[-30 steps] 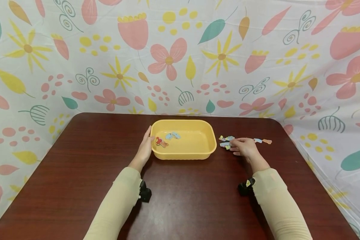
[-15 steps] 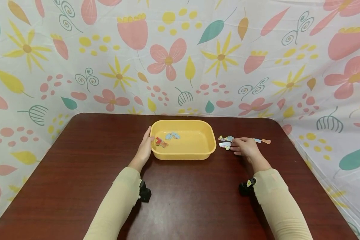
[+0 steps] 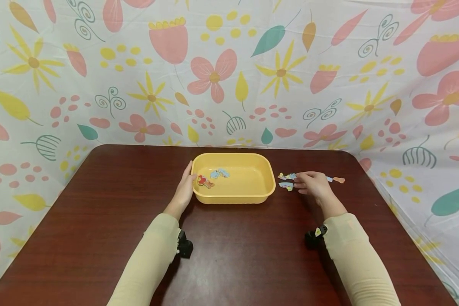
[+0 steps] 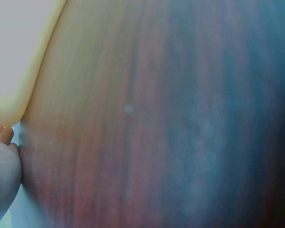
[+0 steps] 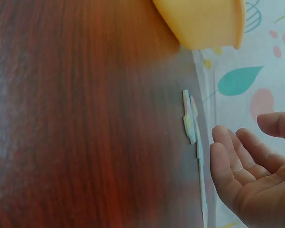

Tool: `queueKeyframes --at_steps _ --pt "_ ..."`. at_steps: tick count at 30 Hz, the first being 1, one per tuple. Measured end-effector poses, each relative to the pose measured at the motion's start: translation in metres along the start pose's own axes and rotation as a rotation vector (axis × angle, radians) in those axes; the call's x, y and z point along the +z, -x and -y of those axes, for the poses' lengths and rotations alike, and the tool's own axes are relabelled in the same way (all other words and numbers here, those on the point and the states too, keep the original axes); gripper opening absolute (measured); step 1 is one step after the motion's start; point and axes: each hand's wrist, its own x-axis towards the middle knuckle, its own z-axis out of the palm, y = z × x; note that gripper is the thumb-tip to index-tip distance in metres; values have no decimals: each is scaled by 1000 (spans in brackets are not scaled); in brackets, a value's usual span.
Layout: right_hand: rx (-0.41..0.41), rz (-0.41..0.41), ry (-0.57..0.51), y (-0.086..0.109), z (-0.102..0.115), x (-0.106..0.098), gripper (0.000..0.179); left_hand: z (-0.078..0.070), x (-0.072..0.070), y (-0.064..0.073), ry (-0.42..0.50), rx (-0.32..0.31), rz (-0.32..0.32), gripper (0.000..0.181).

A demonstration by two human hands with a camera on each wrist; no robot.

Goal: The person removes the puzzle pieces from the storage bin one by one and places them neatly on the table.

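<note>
My left hand [image 3: 183, 187] holds the left side of a shallow yellow plastic tray [image 3: 235, 199], with the thumb at its rim. In the left wrist view only part of this hand [image 4: 2, 166] shows, against the tray's corner. Over a row of flat, irregular printed pieces, which look like puzzle pieces, hovers my right hand [image 3: 313, 185]. In the right wrist view its fingers are loosely bent, apart from the thumb, with nothing between them. A light blue piece [image 3: 286, 185] lies in front of the row, left of the fingertips. The hand hides the row's middle.
Inside the tray lie a red and brown piece [image 3: 205, 182] and light blue pieces [image 3: 219, 173]. An orange-brown piece [image 3: 339, 180] ends the row on the right. The dark wooden table [image 3: 245, 246] meets a flower-printed cloth [image 3: 214, 114] behind.
My right hand has drawn back from the front light blue piece, shifting slightly right and up over the row. That piece lies on the table. The left hand and the tray stay put.
</note>
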Motion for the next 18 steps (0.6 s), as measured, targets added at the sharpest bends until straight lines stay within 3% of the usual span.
queueKeyframes --at_steps 9,18 --pt "-38 3 18 2 13 9 55 4 2 -1 -14 38 -19 57" --pt "-57 15 -24 4 33 21 55 -3 -1 -1 12 -21 10 57"
